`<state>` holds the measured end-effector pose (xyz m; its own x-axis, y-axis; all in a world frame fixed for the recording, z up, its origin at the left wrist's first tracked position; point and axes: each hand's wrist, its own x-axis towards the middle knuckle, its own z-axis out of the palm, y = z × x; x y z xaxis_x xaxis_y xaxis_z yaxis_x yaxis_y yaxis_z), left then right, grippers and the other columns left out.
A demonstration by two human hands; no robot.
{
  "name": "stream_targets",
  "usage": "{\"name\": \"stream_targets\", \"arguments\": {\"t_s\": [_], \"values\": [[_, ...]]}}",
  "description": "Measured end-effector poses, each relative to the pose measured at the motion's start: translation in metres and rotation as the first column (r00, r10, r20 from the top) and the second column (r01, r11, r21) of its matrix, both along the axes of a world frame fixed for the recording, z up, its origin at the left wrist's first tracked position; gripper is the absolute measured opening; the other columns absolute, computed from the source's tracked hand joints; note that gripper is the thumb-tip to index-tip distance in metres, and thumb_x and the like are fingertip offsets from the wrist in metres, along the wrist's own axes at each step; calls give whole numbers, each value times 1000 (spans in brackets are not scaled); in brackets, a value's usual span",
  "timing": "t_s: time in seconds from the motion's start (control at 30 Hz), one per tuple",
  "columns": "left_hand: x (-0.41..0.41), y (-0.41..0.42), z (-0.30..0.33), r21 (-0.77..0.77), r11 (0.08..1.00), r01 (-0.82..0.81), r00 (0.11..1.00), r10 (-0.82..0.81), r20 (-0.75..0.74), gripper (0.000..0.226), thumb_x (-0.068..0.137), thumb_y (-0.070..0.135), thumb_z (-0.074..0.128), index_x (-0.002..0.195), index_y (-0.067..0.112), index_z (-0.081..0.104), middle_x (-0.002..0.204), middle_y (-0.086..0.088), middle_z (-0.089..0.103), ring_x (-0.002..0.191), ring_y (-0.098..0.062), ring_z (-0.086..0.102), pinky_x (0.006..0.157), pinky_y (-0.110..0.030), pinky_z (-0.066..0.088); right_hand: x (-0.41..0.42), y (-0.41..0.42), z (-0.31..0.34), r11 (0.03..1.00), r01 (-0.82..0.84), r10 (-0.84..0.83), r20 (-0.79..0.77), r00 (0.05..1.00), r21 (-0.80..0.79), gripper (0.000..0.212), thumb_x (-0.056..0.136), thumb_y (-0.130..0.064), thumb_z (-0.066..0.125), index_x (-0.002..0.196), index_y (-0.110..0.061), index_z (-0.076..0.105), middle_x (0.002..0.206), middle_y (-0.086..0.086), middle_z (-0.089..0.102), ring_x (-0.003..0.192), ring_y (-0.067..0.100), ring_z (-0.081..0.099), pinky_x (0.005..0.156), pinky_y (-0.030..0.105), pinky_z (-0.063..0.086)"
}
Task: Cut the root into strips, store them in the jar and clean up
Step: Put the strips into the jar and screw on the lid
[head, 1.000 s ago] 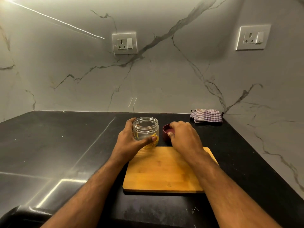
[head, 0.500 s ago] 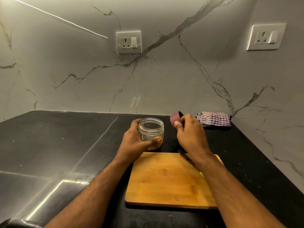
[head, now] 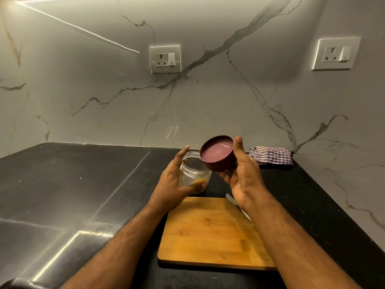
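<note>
Jar [head: 194,174] mouth unobstructed; lid [head: 217,155] raised beside it.

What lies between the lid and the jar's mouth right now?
Nothing: in the head view the maroon lid, held by the right hand, hangs over bare counter beside the open jar.

a home kitchen: black stone counter [head: 83,184], marble-look backsplash [head: 208,101], wall sockets [head: 165,59], wooden chopping board [head: 210,232], checked cloth [head: 270,155]

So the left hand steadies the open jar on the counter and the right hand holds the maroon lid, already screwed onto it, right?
Not quite. In the head view the maroon lid is off the jar, held tilted in the air by the right hand. The left hand does steady the open jar.
</note>
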<state>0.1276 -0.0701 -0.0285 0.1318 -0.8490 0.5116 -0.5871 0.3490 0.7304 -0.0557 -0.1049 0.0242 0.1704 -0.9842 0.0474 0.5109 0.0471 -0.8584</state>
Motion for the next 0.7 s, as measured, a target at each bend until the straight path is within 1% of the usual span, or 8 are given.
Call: {"name": "stream_targets", "arguments": {"t_s": [0.1, 0.2, 0.27, 0.33, 0.4, 0.5, 0.6, 0.7], "values": [[-2, 2, 1, -21, 999, 24, 999, -23, 40, 105, 72, 41, 88, 151, 57, 21, 150, 8, 41, 138, -11, 40, 111, -50, 43, 1, 2, -3, 1000, -17, 16, -66, 998, -14, 39, 88, -36, 66, 118, -13, 56, 111, 10, 64, 102, 26, 63, 81, 36, 57], [-5, 3, 2, -40, 999, 32, 996, -28, 90, 107, 73, 39, 88, 152, 55, 19, 142, 10, 43, 133, -7, 42, 109, -47, 46, 3, 1, -6, 999, 10, -17, -170, 985, -41, 20, 94, -24, 56, 110, -13, 59, 106, 8, 67, 100, 22, 64, 84, 37, 56], [-7, 4, 4, -46, 998, 31, 991, -24, 132, 109, 73, 37, 88, 153, 55, 15, 141, 11, 42, 132, -6, 42, 110, -46, 45, 4, -2, -10, 992, 69, -102, -332, 938, -109, 19, 97, -27, 50, 109, -15, 60, 101, 4, 67, 97, 19, 64, 85, 41, 56], [-8, 4, 5, -51, 998, 39, 986, -30, 164, 113, 73, 36, 88, 154, 55, 12, 142, 10, 40, 132, -9, 43, 109, -47, 45, 5, -6, -13, 971, 121, -209, -490, 846, -204, 21, 98, -33, 46, 106, -20, 61, 97, 0, 67, 92, 17, 63, 81, 43, 57], [-8, 4, 5, -55, 997, 50, 982, -39, 186, 116, 73, 35, 88, 154, 54, 8, 143, 8, 40, 132, -12, 44, 108, -48, 46, 4, -10, -15, 954, 142, -273, -576, 770, -263, 24, 98, -38, 45, 104, -23, 62, 94, -3, 67, 89, 15, 63, 77, 43, 58], [-10, 4, 5, -57, 996, 68, 978, -55, 204, 119, 72, 35, 89, 155, 52, 5, 144, 9, 41, 133, -12, 45, 108, -48, 46, 2, -12, -15, 944, 137, -306, -641, 704, -299, 28, 99, -40, 43, 107, -21, 61, 93, -4, 65, 85, 13, 62, 72, 35, 58], [-12, 5, 6, -66, 994, 84, 975, -69, 212, 123, 73, 33, 89, 156, 51, 0, 148, 11, 38, 136, -11, 43, 110, -48, 45, 2, -12, -12, 951, 101, -279, -668, 690, -293, 29, 100, -39, 39, 108, -20, 60, 95, -1, 64, 85, 13, 61, 64, 28, 53], [-11, 5, 7, -87, 991, 105, 975, -85, 204, 125, 72, 32, 89, 157, 47, -2, 155, 12, 34, 141, -11, 40, 112, -49, 43, 3, -10, -11, 954, 57, -250, -675, 694, -295, 28, 101, -36, 38, 104, -19, 60, 93, -1, 63, 83, 13, 60, 64, 28, 51]]}}
